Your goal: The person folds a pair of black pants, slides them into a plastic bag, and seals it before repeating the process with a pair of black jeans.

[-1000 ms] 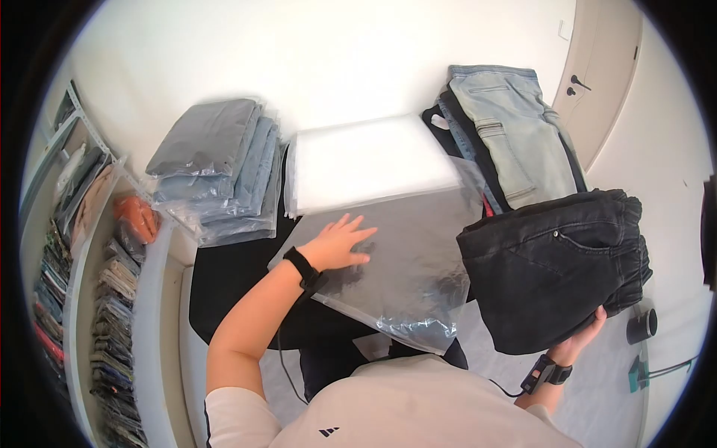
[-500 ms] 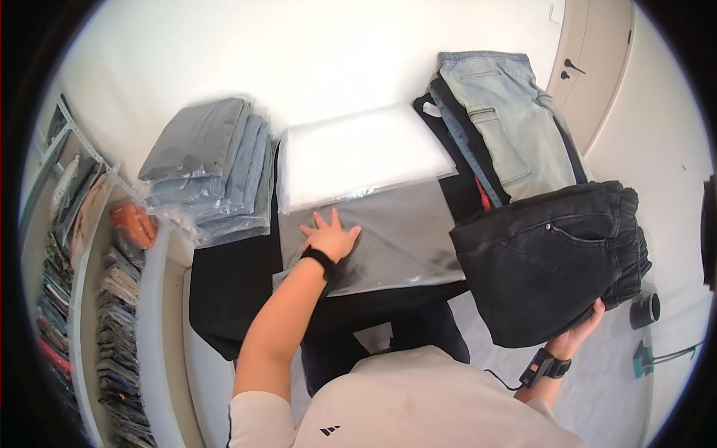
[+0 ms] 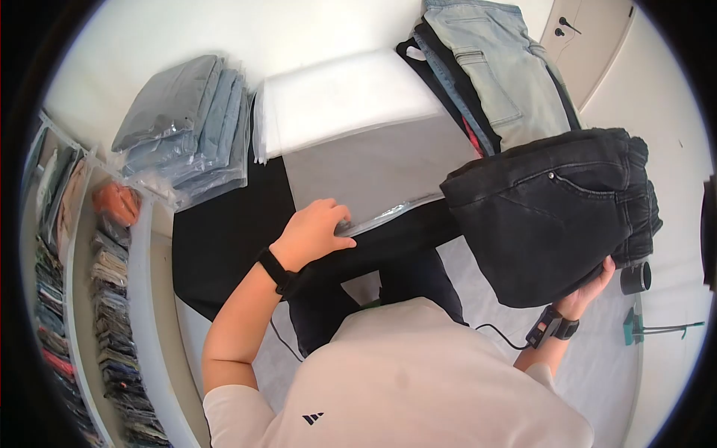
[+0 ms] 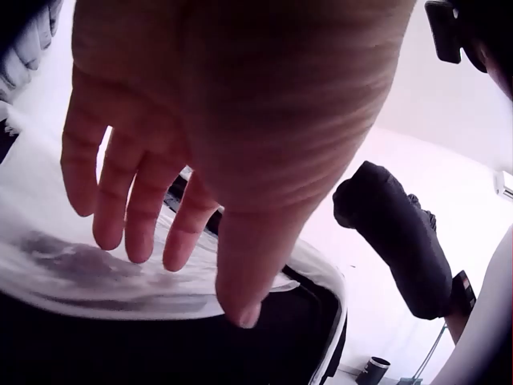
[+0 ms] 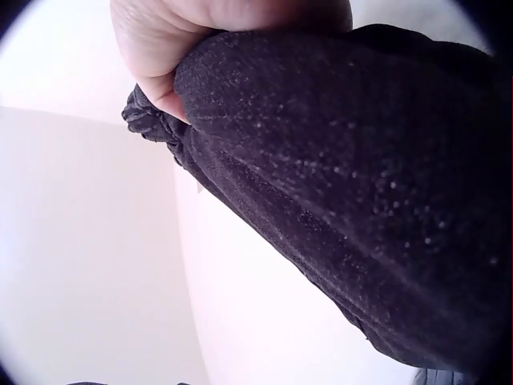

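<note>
A clear plastic bag [image 3: 373, 164] lies flat across the black-covered table [image 3: 231, 239], partly over or against a stack of white-looking bags [image 3: 343, 101]. My left hand [image 3: 310, 233] is at the clear bag's near edge; in the left wrist view the hand [image 4: 232, 120] has loosely bent, spread fingers with nothing between them. Whether it touches the bag I cannot tell. On the right, my right hand [image 3: 586, 291] holds folded black jeans [image 3: 545, 216] from below, off the table. The right wrist view shows that hand [image 5: 168, 48] gripping the dark fabric [image 5: 337, 168], its fingers mostly hidden.
Bagged folded garments [image 3: 179, 112] are piled at the table's left. Unbagged jeans [image 3: 493, 75] lie stacked at the back right. Shelves full of clothes [image 3: 112, 313] stand along the left side. A black cup-like container [image 3: 635, 278] is at the far right.
The clear bag has been laid out flatter on the table. My left hand has moved from its surface to the near edge. The right hand still holds the jeans.
</note>
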`<state>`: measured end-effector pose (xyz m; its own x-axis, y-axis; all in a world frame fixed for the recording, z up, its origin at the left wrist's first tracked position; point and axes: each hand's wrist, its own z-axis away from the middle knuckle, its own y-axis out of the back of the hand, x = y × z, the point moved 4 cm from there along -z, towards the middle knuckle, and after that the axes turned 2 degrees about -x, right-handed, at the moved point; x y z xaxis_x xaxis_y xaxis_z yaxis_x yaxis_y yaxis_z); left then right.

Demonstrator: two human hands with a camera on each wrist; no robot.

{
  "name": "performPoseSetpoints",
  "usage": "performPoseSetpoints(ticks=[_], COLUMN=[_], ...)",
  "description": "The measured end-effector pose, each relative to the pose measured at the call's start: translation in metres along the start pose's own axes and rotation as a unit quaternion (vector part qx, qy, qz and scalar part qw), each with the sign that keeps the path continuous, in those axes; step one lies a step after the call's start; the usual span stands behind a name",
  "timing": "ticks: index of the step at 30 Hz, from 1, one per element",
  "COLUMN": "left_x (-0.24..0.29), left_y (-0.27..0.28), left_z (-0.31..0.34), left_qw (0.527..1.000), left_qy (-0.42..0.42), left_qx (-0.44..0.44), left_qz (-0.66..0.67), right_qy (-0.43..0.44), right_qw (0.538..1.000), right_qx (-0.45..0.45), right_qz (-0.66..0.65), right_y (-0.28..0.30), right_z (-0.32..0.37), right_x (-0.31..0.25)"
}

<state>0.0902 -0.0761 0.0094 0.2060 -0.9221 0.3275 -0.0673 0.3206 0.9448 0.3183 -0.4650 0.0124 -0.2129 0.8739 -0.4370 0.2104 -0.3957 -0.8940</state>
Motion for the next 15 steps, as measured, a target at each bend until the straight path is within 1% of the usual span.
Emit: performPoseSetpoints(ticks=[2, 4, 5, 7, 8, 9, 11, 12, 13, 14, 15], left_x=[0.002, 0.003, 0.008, 0.007, 0.008, 0.009, 0.003, -0.006, -0.01, -0.007, -0.003], left_y=[-0.008, -0.012, -0.014, -0.015, -0.013, -0.01, -0.01, -0.014, -0.016, -0.01, -0.005], left_z=[0.006, 0.005, 0.006, 0.005, 0.005, 0.004, 0.0, -0.003, -0.005, -0.005, -0.006], left_qw=[1.0, 0.999, 0.999, 0.993, 0.993, 0.993, 0.994, 0.992, 0.99, 0.993, 0.993], left_qy=[-0.001, -0.013, -0.015, 0.007, 0.008, -0.005, -0.019, -0.038, -0.057, -0.05, -0.051], left_qx=[-0.004, 0.027, 0.028, 0.118, 0.117, 0.112, 0.105, 0.116, 0.126, 0.105, 0.103], left_qz=[-0.002, -0.02, -0.016, -0.008, -0.006, -0.019, -0.032, -0.019, -0.006, -0.004, -0.002], right_qy=[-0.007, -0.035, -0.034, -0.066, -0.074, -0.073, -0.169, -0.167, -0.205, -0.242, -0.285], right_qw=[1.0, 0.999, 0.999, 0.997, 0.996, 0.996, 0.985, 0.985, 0.977, 0.967, 0.956], right_qx=[0.009, -0.01, -0.01, -0.018, 0.005, 0.006, -0.026, -0.024, -0.022, -0.019, -0.023], right_qz=[0.004, 0.016, 0.02, 0.025, 0.049, 0.05, 0.037, 0.038, 0.055, 0.072, 0.066], right_y=[-0.001, 0.001, -0.004, -0.015, -0.02, -0.024, -0.03, -0.033, -0.036, -0.038, -0.037], right_z=[0.001, 0.0, 0.003, 0.006, 0.009, 0.01, 0.012, 0.013, 0.016, 0.018, 0.019], right_x=[0.0, -0.002, -0.007, 0.007, 0.013, 0.019, 0.038, 0.045, 0.056, 0.068, 0.079])
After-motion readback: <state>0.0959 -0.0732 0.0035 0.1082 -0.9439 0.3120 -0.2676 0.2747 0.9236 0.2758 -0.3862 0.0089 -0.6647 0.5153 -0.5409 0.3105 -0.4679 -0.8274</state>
